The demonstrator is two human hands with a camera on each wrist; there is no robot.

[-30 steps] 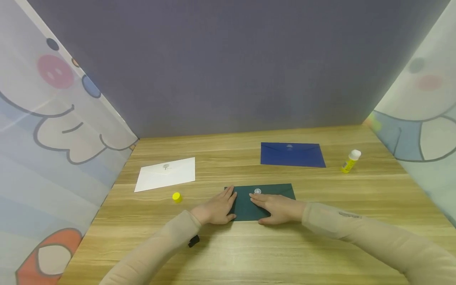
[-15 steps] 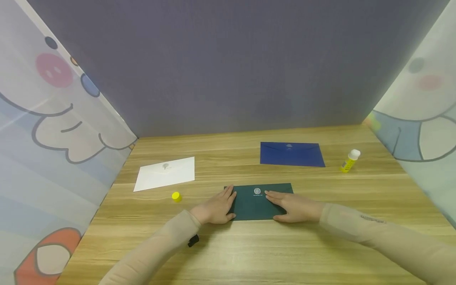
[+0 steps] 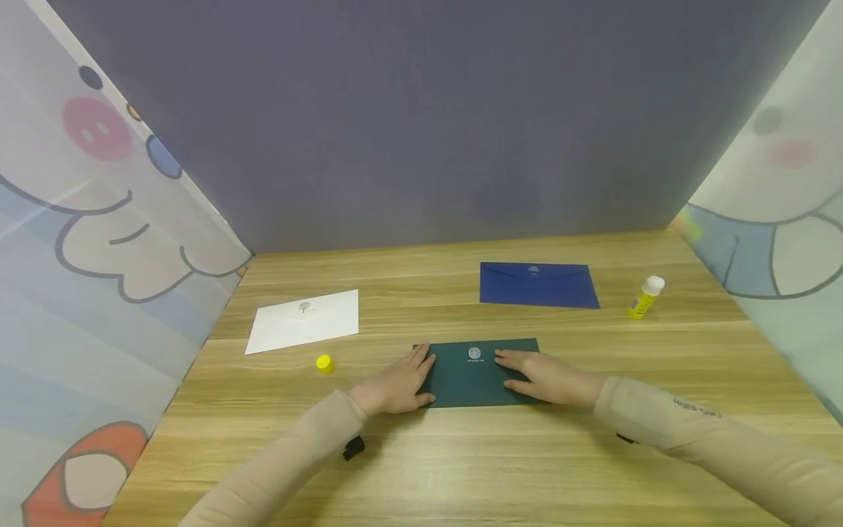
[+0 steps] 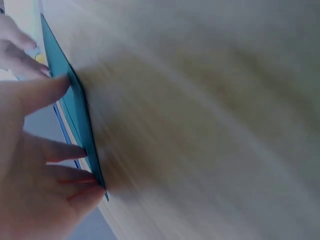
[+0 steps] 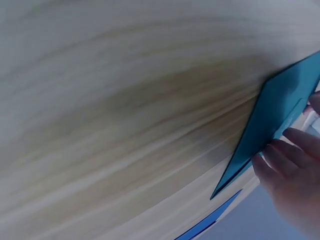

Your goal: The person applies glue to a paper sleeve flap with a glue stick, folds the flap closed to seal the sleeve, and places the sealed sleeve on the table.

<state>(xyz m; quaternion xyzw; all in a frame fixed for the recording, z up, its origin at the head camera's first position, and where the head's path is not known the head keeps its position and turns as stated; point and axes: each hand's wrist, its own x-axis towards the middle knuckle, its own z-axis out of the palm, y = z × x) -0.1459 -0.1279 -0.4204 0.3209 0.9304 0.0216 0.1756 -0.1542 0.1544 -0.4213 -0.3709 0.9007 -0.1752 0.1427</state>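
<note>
A dark green envelope lies flap side up on the wooden table, with a round white emblem near its far edge. My left hand rests on its left end, fingers spread and straight. On the right end lies my right hand, fingers extended over the paper. Seen from the left wrist, the thumb and fingertips of the left hand press on the envelope. In the right wrist view, the fingertips of the right hand touch the envelope close to its flap line.
A white envelope lies at the back left, with a small yellow cap in front of it. A blue envelope is at the back right. Beside it stands a yellow glue stick with a white top. A grey panel borders the table's far edge.
My right hand has slid right across the green envelope, from near the emblem to the right end, uncovering the print under the emblem. My left hand stays at the left end.
</note>
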